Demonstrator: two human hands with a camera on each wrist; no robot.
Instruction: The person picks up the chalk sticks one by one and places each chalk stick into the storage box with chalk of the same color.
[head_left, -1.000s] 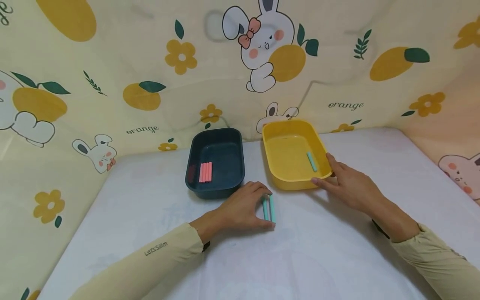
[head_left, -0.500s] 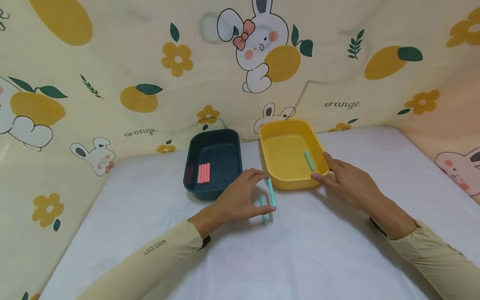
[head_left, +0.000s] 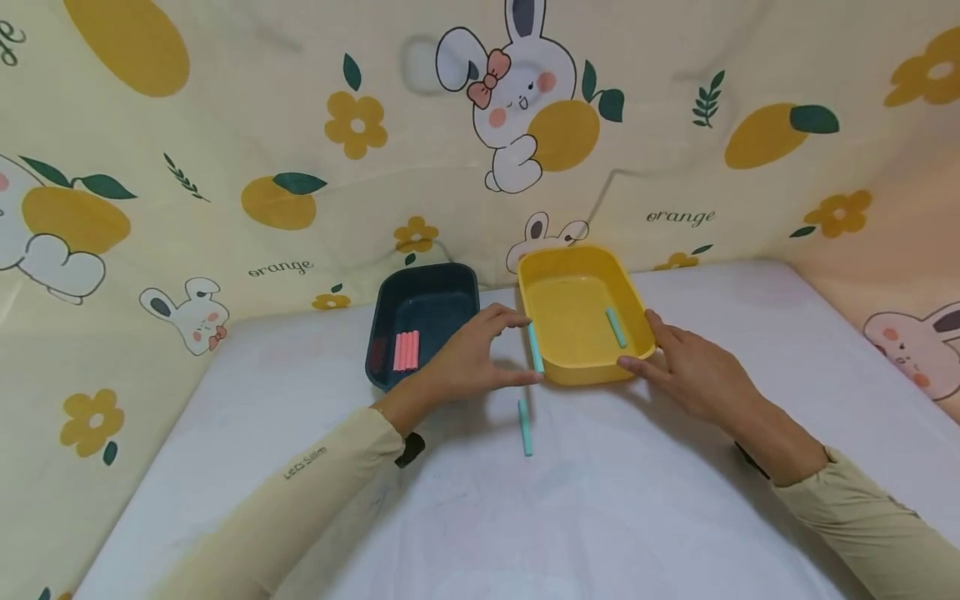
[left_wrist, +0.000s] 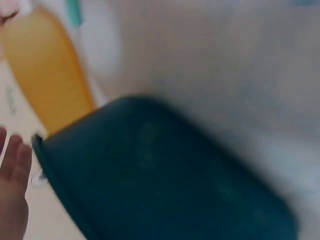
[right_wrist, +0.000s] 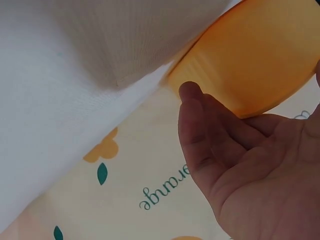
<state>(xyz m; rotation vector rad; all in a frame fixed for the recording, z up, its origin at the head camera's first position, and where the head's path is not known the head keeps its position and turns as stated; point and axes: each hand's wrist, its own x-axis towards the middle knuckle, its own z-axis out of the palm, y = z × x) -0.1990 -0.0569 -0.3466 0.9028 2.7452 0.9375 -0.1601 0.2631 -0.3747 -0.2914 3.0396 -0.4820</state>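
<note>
My left hand (head_left: 465, 358) pinches a mint-green chalk stick (head_left: 536, 347) by its two ends, between thumb and fingers. It hangs beside the left wall of the yellow bin (head_left: 581, 371). With thumb and fingers around the front right corner of that bin, my right hand (head_left: 701, 371) holds it; the right wrist view shows fingers (right_wrist: 192, 127) against its outer wall. One green chalk stick (head_left: 616, 327) lies inside the yellow bin. Another green chalk stick (head_left: 525, 427) lies on the white tabletop. Several pink chalk sticks (head_left: 406, 351) lie side by side in the dark blue bin (head_left: 423, 271).
The dark blue bin stands left of the yellow one, partly behind my left hand and forearm. A patterned cloth wall (head_left: 360, 208) rises directly behind both bins. White cloth (head_left: 465, 525) covers the table.
My left hand has picked one of the two green chalk sticks off the table and carried it up and forward to the yellow bin. My right hand stays at the bin's corner.
</note>
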